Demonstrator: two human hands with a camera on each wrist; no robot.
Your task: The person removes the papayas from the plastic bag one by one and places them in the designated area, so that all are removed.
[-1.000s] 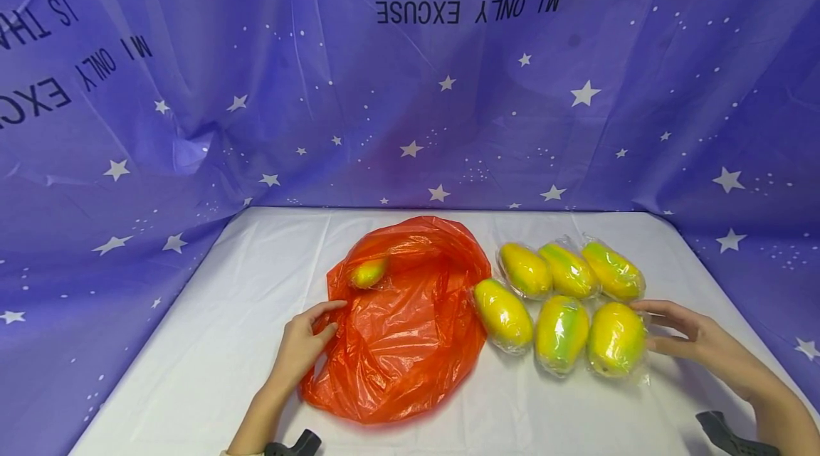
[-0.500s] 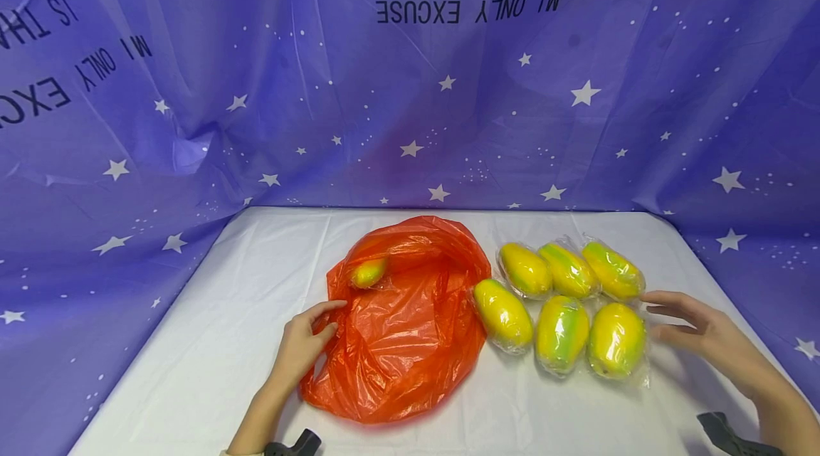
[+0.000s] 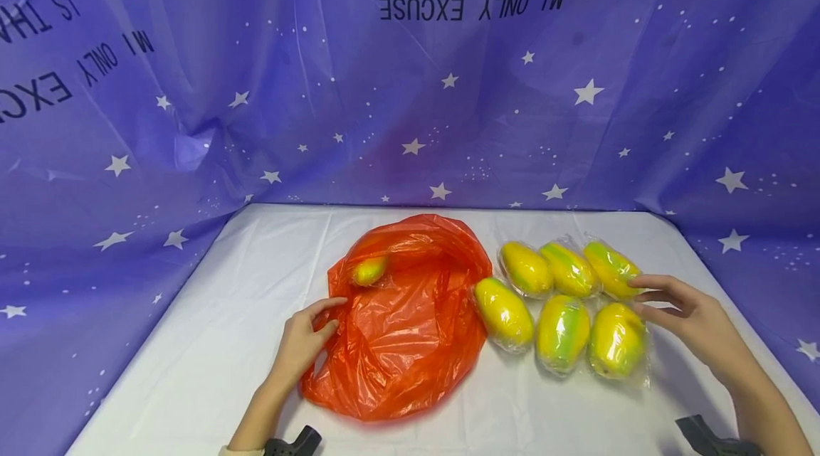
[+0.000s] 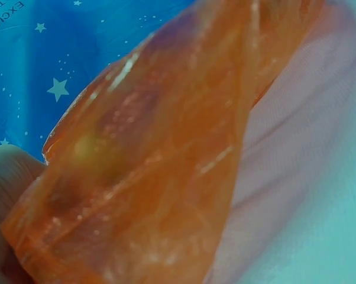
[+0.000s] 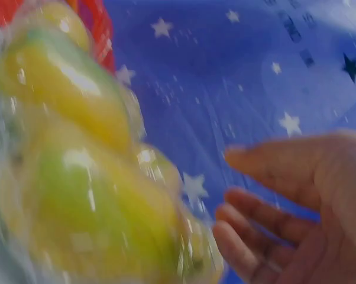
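Observation:
My left hand (image 3: 300, 346) pinches the left edge of a red plastic bag (image 3: 403, 342), which lies with its mouth spread wide. Inside the bag, towards its back left, is a yellow-green mango (image 3: 370, 271). In the left wrist view the thin film of the bag (image 4: 148, 177) fills the middle, hiding most of the fingers. My right hand (image 3: 698, 321) hovers with parted fingers at the right end of the wrapped mangoes, its fingertips overlapping the back right mango (image 3: 605, 264) and close to the front right mango (image 3: 616, 342). The right wrist view shows nothing between thumb and fingers.
Several mangoes in clear wrapping stand in two rows right of the bag; the front left mango (image 3: 504, 315) is right at the bag's side. A white cloth (image 3: 192, 356) covers the table. A purple star-print curtain (image 3: 410, 107) rises behind and at both sides.
My right hand was beside the front right mango, drew back slightly, then moved up and left towards the back right one. My left hand and the bag have stayed put.

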